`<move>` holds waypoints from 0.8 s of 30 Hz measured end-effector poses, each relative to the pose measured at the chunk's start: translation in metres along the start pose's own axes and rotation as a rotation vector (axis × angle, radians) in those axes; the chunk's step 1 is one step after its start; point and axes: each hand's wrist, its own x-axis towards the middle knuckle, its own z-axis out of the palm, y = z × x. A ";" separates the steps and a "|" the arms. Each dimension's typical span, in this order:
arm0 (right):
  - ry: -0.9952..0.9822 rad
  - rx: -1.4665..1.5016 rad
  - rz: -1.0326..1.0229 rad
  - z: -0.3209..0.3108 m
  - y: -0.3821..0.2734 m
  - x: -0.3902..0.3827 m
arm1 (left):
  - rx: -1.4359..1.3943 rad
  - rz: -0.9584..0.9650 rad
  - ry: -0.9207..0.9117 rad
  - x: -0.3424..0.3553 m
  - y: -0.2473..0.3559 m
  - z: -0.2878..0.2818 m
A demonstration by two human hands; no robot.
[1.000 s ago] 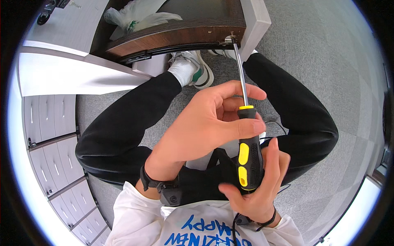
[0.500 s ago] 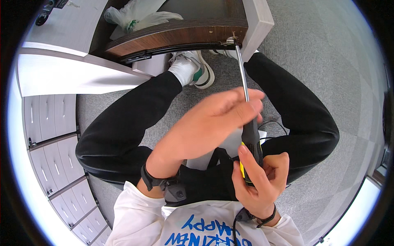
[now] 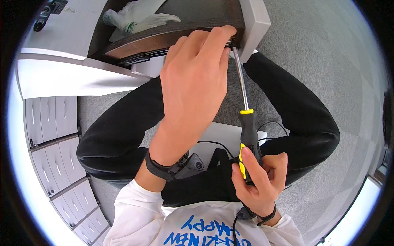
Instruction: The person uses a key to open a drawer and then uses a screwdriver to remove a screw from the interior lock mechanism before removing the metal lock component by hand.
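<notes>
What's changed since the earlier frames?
Left hand let go of the screwdriver and moved forward, away from the body, to the front end of the drawer's brown side panel. Right hand, loosely open a second ago, now grips the handle. Unchanged: plastic bag in the drawer.

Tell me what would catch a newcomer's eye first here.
First, the black-and-yellow screwdriver, right of centre, its handle in the right hand. Next, the left hand, above centre, at the brown side of the drawer. Then the translucent plastic bag inside it, toward the upper left.
</notes>
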 end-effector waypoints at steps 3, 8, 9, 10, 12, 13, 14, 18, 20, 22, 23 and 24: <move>0.015 -0.011 -0.043 -0.001 0.003 0.000 | -0.004 0.028 0.025 0.002 -0.001 0.002; 0.051 0.006 -0.062 -0.004 0.010 -0.003 | -0.100 0.019 0.026 0.007 -0.005 0.006; 0.062 -0.003 -0.081 -0.004 0.012 -0.004 | -0.099 0.021 0.025 0.007 -0.005 0.005; 0.063 -0.002 -0.080 -0.005 0.015 -0.006 | -0.115 0.008 0.016 0.008 -0.005 0.004; 0.104 -0.011 -0.132 -0.008 0.020 -0.010 | -0.134 -0.005 0.008 0.009 -0.004 0.006; 0.103 -0.010 -0.132 -0.010 0.021 -0.012 | -0.159 -0.009 0.036 0.009 -0.004 0.007; 0.071 0.008 -0.117 -0.012 0.021 -0.015 | -0.183 -0.013 0.065 0.009 -0.005 0.009; 0.047 0.055 -0.101 -0.014 0.030 -0.026 | -0.204 -0.007 0.076 0.007 -0.006 0.010; 0.056 0.059 -0.085 -0.015 0.033 -0.028 | -0.236 -0.012 0.076 0.008 -0.007 0.009; 0.058 0.037 -0.075 -0.018 0.034 -0.025 | -0.208 0.001 0.070 0.008 -0.009 0.008; 0.058 0.036 -0.075 -0.018 0.036 -0.025 | -0.181 0.014 0.063 0.008 -0.009 0.008; 0.064 0.030 -0.077 -0.018 0.038 -0.025 | -0.178 0.013 0.065 0.007 -0.009 0.009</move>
